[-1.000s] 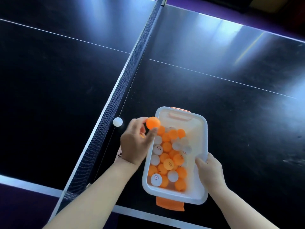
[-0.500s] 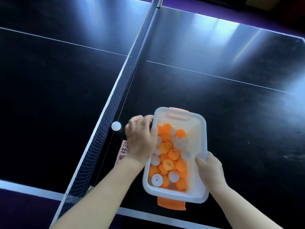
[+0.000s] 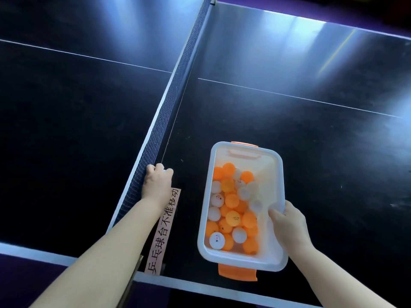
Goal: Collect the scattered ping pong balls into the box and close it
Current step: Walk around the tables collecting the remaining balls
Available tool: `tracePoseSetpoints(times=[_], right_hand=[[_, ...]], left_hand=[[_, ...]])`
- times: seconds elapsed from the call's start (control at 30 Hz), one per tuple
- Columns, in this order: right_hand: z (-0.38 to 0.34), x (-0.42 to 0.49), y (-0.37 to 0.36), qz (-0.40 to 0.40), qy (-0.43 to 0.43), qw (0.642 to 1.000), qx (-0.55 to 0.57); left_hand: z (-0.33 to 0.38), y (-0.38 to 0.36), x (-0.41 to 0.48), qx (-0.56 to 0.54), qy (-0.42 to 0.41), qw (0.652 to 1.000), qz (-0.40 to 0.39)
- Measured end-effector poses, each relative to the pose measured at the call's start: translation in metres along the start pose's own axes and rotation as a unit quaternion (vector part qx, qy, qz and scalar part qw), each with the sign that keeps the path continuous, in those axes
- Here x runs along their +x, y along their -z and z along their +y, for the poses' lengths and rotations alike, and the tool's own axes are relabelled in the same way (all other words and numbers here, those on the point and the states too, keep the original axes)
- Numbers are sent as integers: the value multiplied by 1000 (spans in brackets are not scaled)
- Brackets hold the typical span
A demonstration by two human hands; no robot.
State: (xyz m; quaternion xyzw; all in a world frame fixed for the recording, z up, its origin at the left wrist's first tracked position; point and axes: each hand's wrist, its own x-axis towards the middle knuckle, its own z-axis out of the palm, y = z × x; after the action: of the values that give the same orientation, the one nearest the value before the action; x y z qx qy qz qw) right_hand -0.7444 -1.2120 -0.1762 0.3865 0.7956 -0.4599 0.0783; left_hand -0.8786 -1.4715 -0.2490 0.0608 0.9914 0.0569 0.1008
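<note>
A white plastic box (image 3: 204, 221) with orange latches stands open on the dark ping pong table, near its front edge. Several orange and white balls (image 3: 232, 200) lie inside it. My right hand (image 3: 288, 222) grips the box's right rim. My left hand (image 3: 157, 182) is down at the foot of the net, left of the box, with its fingers curled over a white ball that is almost wholly hidden. No lid is in view.
The net (image 3: 178, 70) runs from the near left to the far middle, right beside my left hand. A pink paper strip (image 3: 165, 230) with printed characters lies on the table between net and box. The table's white front edge (image 3: 200, 285) passes just below the box.
My left hand dropped an orange ball into the box, then moved left to the net and closed over the white ball there. My right hand stayed on the rim.
</note>
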Motion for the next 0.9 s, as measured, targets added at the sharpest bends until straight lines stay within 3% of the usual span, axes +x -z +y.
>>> tracePoseSetpoints(times=[0.13,0.2,0.3,0.37,0.4,0.53,0.73,0.83,0.9], right_hand=[[-1,-1,1,-3,-5,1000,0],[-1,-2,1,-2,-5,1000,6],[-2,-3,2,0,-8,1000,5],[-1,-4,3,4,-9,1000,-3],[0,-4,3,6,-9,1000,-7],[2,-3,5,-1,-15,1000,-1],[22,-28,26,39,-35,994,99],[41,-45,49,63,-39,990,124],[55,-57,64,80,-41,986,137]], left_hand=[[3,7,-8,-68,27,995,-70],[14,19,-16,-167,30,985,-26],[43,52,-36,-405,2,910,92],[60,70,-53,-513,-44,850,112],[66,76,-60,-536,-70,836,95],[82,74,-77,-486,-109,866,-32],[93,77,-88,-448,-108,888,16],[110,75,-94,-355,-127,926,-12],[130,70,-102,-332,-134,932,-62]])
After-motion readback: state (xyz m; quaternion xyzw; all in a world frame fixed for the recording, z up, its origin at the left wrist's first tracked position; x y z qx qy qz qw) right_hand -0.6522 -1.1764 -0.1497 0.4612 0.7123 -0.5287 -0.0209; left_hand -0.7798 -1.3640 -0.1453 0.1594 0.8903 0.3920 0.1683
